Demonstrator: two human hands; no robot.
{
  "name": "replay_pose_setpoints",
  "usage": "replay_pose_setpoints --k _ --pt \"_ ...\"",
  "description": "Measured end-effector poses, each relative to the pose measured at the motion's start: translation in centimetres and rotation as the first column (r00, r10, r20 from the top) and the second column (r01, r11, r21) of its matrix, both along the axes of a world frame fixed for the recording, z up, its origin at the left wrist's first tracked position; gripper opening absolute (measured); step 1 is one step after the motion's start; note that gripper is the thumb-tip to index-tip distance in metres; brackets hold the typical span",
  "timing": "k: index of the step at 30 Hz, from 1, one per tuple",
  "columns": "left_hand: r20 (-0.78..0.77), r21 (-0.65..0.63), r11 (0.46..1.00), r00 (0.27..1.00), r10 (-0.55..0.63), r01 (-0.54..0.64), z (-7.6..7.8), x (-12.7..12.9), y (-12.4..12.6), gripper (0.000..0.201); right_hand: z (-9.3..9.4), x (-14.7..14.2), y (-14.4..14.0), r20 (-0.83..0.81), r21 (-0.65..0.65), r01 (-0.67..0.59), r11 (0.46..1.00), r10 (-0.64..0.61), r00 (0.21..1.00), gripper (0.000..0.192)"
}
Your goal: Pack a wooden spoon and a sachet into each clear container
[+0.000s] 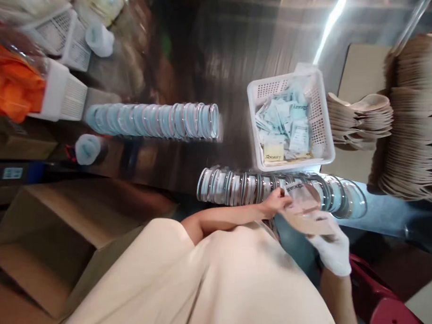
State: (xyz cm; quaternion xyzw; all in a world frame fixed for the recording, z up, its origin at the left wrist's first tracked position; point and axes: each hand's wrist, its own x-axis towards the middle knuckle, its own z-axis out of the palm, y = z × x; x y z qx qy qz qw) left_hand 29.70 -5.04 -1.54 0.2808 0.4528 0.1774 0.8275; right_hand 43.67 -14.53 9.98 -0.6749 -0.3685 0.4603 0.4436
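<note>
My bare left hand (275,204) has its fingers pinched at the left edge of a small printed packet (305,199), its lettering partly readable as "beauty". Close beside it, my right hand (330,244) in a white glove grips a curved tan cardboard piece (306,223); motion blurs this piece. The packet lies against the cardboard, and I cannot tell whether they are joined. Just behind both hands runs a row of clear round containers (232,187) standing on edge. Beyond it, a white plastic basket (252,111) holds many pale blue packets (285,112) and a yellow one (273,152).
Another row of round blue-tinted containers (150,120) lies on the dark shiny table (234,49). Stacked cardboard pieces (416,117) stand at the right, a smaller stack (359,117) beside them. An open carton (50,241) is lower left, a red stool (391,314) lower right.
</note>
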Motion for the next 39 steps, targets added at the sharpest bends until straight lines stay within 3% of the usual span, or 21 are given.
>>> replay_pose_setpoints --k 2,3,5,7,10,13,15,17,19,21,24,27,30,32,35,39 --pt "-0.146 0.261 0.964 0.989 -0.003 0.042 0.4 -3.1 -0.4 0.02 -2.2 -2.9 -0.5 0.07 0.012 0.398 0.917 -0.398 0.915 0.049" --pt "-0.192 0.384 0.918 0.981 -0.027 0.1 0.6 -4.8 -0.4 0.02 -3.5 -4.1 -0.6 0.1 -0.003 0.503 0.864 -0.501 0.86 0.055" --pt "-0.223 0.549 0.805 0.968 -0.118 0.225 0.9 -7.8 -0.3 0.019 -6.1 -6.3 -0.4 0.098 -0.064 0.564 0.823 -0.557 0.825 0.064" --pt "-0.236 0.627 0.707 0.945 -0.227 0.326 1.0 -10.6 -0.1 0.018 -8.1 -8.5 -0.4 -0.015 -0.115 0.538 0.835 -0.543 0.84 0.076" --pt "-0.24 0.651 0.607 0.882 -0.405 0.456 1.1 -14.6 0.0 0.025 -9.5 -11.6 -0.8 -0.219 -0.214 0.442 0.871 -0.484 0.847 0.091" --pt "-0.223 0.71 0.521 0.853 -0.473 0.474 1.0 -19.9 1.5 0.07 -8.6 -14.7 -1.3 -0.247 -0.338 0.356 0.871 -0.447 0.86 0.089" --pt "-0.293 0.773 0.432 0.865 -0.409 0.466 0.7 -24.0 3.8 0.098 -7.4 -17.0 -0.8 -0.116 -0.31 0.326 0.893 -0.376 0.919 0.089" --pt "-0.452 0.779 0.306 0.829 -0.329 0.547 -0.1 -27.7 6.8 0.103 -6.3 -19.8 0.7 0.127 -0.238 0.241 0.941 -0.216 0.968 0.088" --pt "-0.594 0.721 0.186 0.734 -0.33 0.667 -1.3 -30.3 9.6 0.107 -6.0 -23.2 3.0 0.368 -0.258 0.077 0.963 0.024 0.93 0.083" --pt "-0.658 0.67 0.122 0.662 -0.36 0.732 -2.7 -31.5 11.3 0.111 -6.6 -26.7 5.7 0.517 -0.349 -0.076 0.934 0.259 0.816 0.077" --pt "-0.649 0.683 0.106 0.667 -0.365 0.723 -4.5 -31.8 11.5 0.115 -8.8 -30.5 8.8 0.612 -0.469 -0.194 0.862 0.475 0.633 0.069" --pt "-0.628 0.723 0.084 0.703 -0.334 0.686 -5.4 -31.8 11.0 0.118 -11.6 -31.0 8.9 0.694 -0.396 -0.295 0.869 0.494 0.524 0.061" --pt "-0.62 0.735 0.062 0.706 -0.342 0.675 -5.6 -32.1 11.0 0.114 -13.8 -29.1 6.8 0.773 -0.148 -0.404 0.903 0.36 0.521 0.059" --pt "-0.615 0.738 0.057 0.706 -0.352 0.672 -5.7 -32.3 11.1 0.114 -14.8 -28.0 5.8 0.802 -0.046 -0.375 0.926 0.257 0.538 0.06" --pt "-0.616 0.732 0.07 0.703 -0.355 0.677 -5.8 -32.4 11.3 0.117 -16.1 -28.2 6.6 0.832 -0.067 -0.309 0.949 0.224 0.508 0.053" --pt "-0.641 0.703 0.076 0.677 -0.362 0.707 -6.0 -32.6 11.4 0.122 -17.4 -29.2 8.3 0.809 -0.105 -0.371 0.923 0.297 0.508 0.056"
